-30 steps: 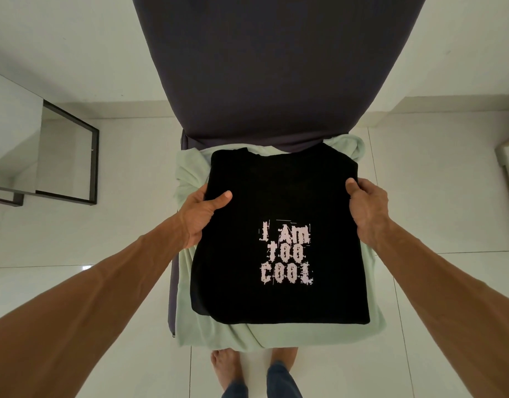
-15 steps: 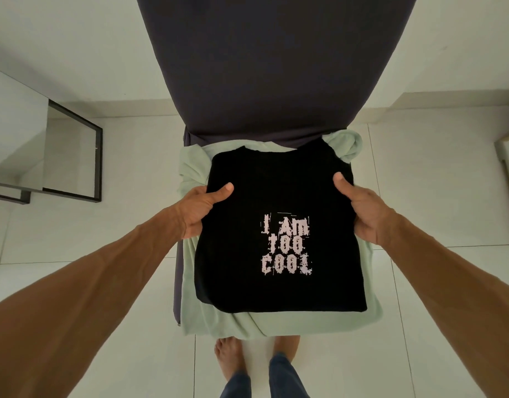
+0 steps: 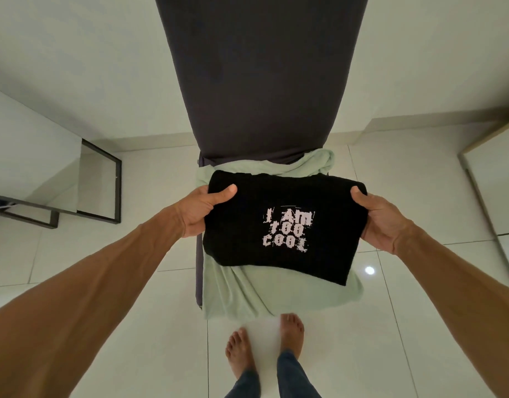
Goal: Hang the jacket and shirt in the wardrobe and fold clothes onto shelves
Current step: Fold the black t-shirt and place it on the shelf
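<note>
**Pale tiled floor, one chair, one folded black T-shirt held in both hands**

Glossy white floor tiles (image 3: 420,196) filled the view from above, with one bright spot of reflected light (image 3: 369,270) to the right. One dark grey chair (image 3: 259,81) stood straight ahead, its tall back rising to the top edge of the view. One pale green cloth (image 3: 247,288) lay draped over the chair seat, bunched at the back right corner and hanging over the front edge.

One folded black T-shirt (image 3: 276,202), printed "I AM TOO COOL" in white, was held over the seat, covering most of the green cloth. Its near right corner reached past the seat's right edge. Whether it touched the cloth could not be told.

Two bare hands held it. The left hand (image 3: 203,214) gripped the left edge, thumb on top and fingers curled beneath. The right hand (image 3: 382,222) gripped the right edge the same way.

One glass-topped table with a black frame (image 3: 118,191) stood well apart on the left. Two bare feet (image 3: 240,351) in blue jeans stood just before the chair's front edge.
</note>
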